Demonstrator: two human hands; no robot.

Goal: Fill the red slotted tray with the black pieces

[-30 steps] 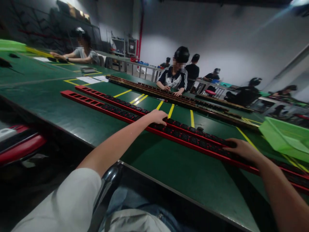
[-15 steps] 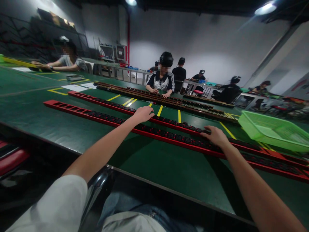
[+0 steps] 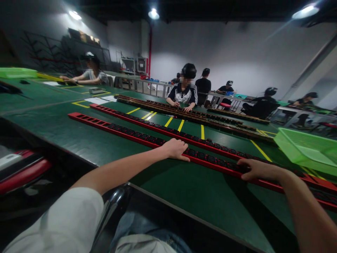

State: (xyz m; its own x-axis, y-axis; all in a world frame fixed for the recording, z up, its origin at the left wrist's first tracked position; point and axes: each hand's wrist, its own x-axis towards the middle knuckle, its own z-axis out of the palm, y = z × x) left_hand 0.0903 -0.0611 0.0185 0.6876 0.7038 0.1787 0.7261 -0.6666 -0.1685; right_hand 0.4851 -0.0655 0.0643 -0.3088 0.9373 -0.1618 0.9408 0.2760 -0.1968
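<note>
Two long red strips lie side by side across the table, fitted with black socket-like squares and with bare slots at their left ends. My left hand (image 3: 174, 149) grips the near red strip (image 3: 147, 142) around its middle, thumb along the near edge and fingers bent over the top. Farther right, my right hand (image 3: 259, 170) spans the same strip, thumb at the near side and fingers on the far side. Behind it runs the far red strip (image 3: 172, 131), which neither hand seems to hold. My right hand hides part of both strips.
A light green basket (image 3: 308, 147) stands at the right. Long brown strips (image 3: 205, 117) lie across the green table (image 3: 105, 151), before a co-worker (image 3: 183, 93) seated opposite. White papers (image 3: 101, 100) and a grey box (image 3: 96, 90) lie at the far left. Another person (image 3: 92, 75) sits beyond.
Both hands have come from the far red strip to the near one, moving closer to me. My view has turned slightly left and up.
</note>
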